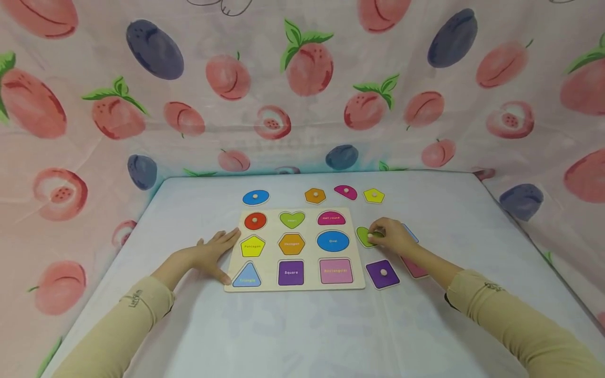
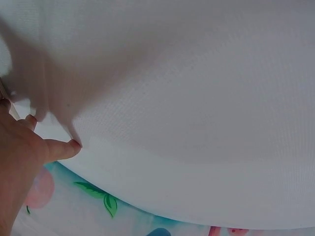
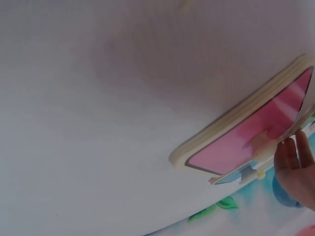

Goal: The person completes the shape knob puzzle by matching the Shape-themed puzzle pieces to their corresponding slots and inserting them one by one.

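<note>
Hands, two: right hand point(image 1: 393, 237) pinching a heart piece point(image 1: 362, 237), lime green with pale rim, just right of a pale board point(image 1: 312, 262); left hand point(image 1: 211, 255) spread against the left edge of the board. Board bears three rows of three coloured shapes, red knobbed piece point(image 1: 255, 221) at top left. Near right hand, purple square piece point(image 1: 378, 274). Beyond board, on white bench point(image 1: 293, 341): blue oval piece point(image 1: 256, 198), orange hexagon piece point(image 1: 312, 196), yellow pentagon piece point(image 1: 374, 197).
</note>
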`<control>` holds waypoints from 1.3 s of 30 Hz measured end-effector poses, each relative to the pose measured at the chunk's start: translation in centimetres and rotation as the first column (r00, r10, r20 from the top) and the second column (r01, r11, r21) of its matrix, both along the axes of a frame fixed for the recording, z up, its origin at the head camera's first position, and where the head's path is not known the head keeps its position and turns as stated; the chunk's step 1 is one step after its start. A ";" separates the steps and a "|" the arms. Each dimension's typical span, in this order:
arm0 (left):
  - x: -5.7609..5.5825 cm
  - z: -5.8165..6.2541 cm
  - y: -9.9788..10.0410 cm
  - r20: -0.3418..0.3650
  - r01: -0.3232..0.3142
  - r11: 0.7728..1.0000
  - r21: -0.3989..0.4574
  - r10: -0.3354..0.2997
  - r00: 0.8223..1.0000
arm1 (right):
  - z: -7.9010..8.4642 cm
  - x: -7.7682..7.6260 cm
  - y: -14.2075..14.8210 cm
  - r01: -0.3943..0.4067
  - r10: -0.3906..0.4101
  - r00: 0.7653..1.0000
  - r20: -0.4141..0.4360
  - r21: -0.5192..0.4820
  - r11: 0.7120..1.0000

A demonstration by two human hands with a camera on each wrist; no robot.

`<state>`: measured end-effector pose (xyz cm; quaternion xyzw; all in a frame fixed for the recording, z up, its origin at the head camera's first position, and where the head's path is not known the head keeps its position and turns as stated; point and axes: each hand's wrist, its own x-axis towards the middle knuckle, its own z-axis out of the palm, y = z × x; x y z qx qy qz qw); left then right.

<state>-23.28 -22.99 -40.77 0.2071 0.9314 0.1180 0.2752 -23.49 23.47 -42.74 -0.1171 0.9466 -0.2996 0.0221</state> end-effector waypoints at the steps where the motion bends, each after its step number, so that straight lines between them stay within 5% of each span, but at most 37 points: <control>1: 0.0 0.0 0.0 0.000 0.001 1.000 0.001 -0.001 1.000 | 0.0 0.0 0.0 0.002 -0.002 1.000 -0.003 -0.001 1.000; 39: 0.3 0.3 0.2 0.006 -0.008 1.000 0.011 0.008 1.000 | 1.6 -1.4 -2.6 -0.012 0.010 1.000 -0.016 -0.078 0.997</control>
